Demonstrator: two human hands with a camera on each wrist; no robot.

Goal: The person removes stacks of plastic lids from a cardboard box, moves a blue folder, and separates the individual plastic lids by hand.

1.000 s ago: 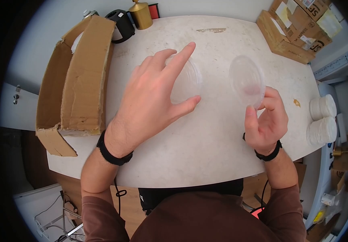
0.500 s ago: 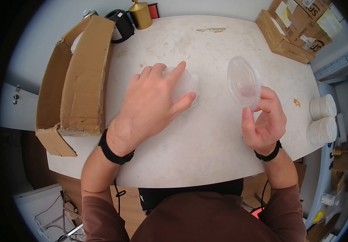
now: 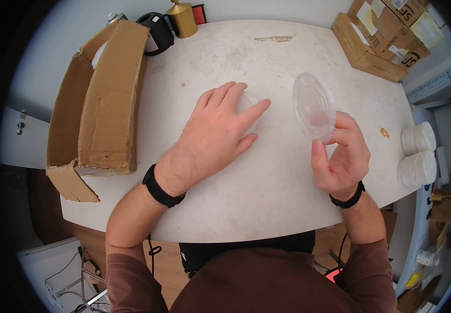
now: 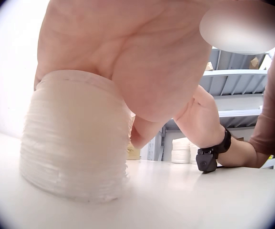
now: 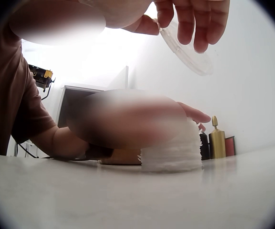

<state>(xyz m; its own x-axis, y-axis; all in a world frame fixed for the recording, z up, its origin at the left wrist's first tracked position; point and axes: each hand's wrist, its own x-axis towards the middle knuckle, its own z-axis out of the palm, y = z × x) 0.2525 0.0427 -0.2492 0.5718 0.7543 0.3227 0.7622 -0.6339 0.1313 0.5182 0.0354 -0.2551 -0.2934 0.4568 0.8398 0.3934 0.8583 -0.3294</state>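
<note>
My right hand (image 3: 345, 156) pinches a clear round plastic lid (image 3: 311, 99) by its lower edge between thumb and fingers, holding it tilted up above the table. In the right wrist view the lid (image 5: 187, 55) hangs slanted from the fingertips. A tall stack of whitish translucent lids (image 4: 75, 138) stands upright on the table, its side ridged by the many thin edges. Over its top lies my left hand (image 3: 217, 130), palm down with the fingers extended, hiding most of the stack from the head camera. The left palm meets the stack's top edge in the left wrist view.
A long open cardboard box (image 3: 108, 99) stands left on the white table (image 3: 246, 193). Behind it are a black container (image 3: 156, 34) and a gold canister (image 3: 182, 21). Taped cartons (image 3: 387, 41) fill the back right corner. Two white stacks (image 3: 417, 169) stand at the right edge.
The left hand, first spread over the stack, has come lower and shifted right with its fingers closer together. The right hand has drifted slightly left, still holding the lid.
</note>
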